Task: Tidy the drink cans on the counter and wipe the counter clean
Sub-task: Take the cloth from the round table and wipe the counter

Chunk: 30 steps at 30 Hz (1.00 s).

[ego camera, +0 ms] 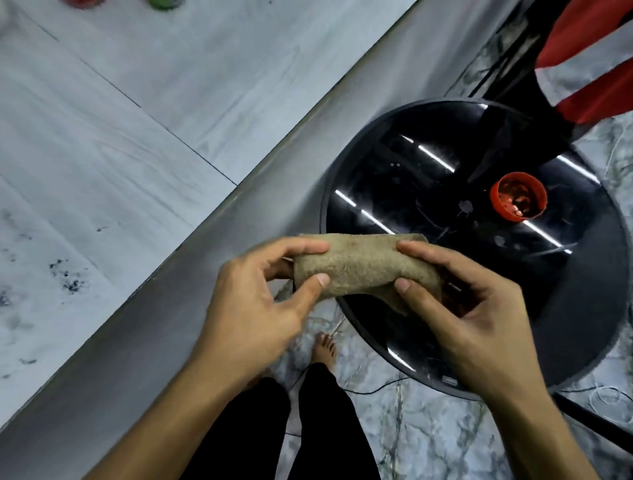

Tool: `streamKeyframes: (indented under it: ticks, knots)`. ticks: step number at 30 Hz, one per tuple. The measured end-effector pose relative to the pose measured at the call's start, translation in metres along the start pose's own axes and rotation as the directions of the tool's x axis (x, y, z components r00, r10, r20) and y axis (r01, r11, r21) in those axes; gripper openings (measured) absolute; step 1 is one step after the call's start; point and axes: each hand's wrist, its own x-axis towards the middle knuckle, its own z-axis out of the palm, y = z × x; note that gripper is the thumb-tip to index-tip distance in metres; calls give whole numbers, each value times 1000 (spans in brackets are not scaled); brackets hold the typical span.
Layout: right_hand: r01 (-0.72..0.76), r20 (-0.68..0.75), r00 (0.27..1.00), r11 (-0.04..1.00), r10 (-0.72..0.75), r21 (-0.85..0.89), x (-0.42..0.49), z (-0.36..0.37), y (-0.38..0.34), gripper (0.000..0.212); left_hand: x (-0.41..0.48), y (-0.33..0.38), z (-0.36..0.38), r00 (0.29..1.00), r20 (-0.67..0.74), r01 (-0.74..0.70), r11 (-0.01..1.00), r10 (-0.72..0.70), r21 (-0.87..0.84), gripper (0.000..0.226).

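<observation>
Cloth (363,267) rolled into a tan tube, held off the worktop (113,144), out past its near edge and above the floor beside a round black stool (479,240). Left hand (260,301) pinching one end between thumb and fingertips; right hand (455,301) pinching the other end the same way, a loose flap hanging below. Both closed on the cloth, neither wide.

Worth folding rather than rolling: a flat pad, several layers thick, gives more contact than a tube. Then carry over the near edge and press down with one flat palm. Dark specks (68,281) scattered near the worktop's left edge, probably the dirt to lift; best taken in overlapping strokes, drawn toward the near edge rather than scrubbed in circles that would smear. Turn to a fresh face once soiled.

Two cans, one red (84,2) and one green (164,3), barely showing at the far edge, cut off by the frame; whether tidied already, cannot tell. Keep strokes short of them to avoid a knock.
</observation>
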Motion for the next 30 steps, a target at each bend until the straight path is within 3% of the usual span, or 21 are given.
streamKeyframes:
  ticks: [17,22,30]
  knots:
    - [216,349,907,972,-236,96,88,128,-103,38,-24,38,-153,892,-451,-46,999,35,-13,35]
    - [190,395,897,980,-199,63,114,161,-112,36,-11,35,-180,872,-489,2,1000,-7,-12,37]
    - [164,391,915,979,-105,-121,139,189,-101,45,18,14,-197,889,-438,153,988,-137,1,39]
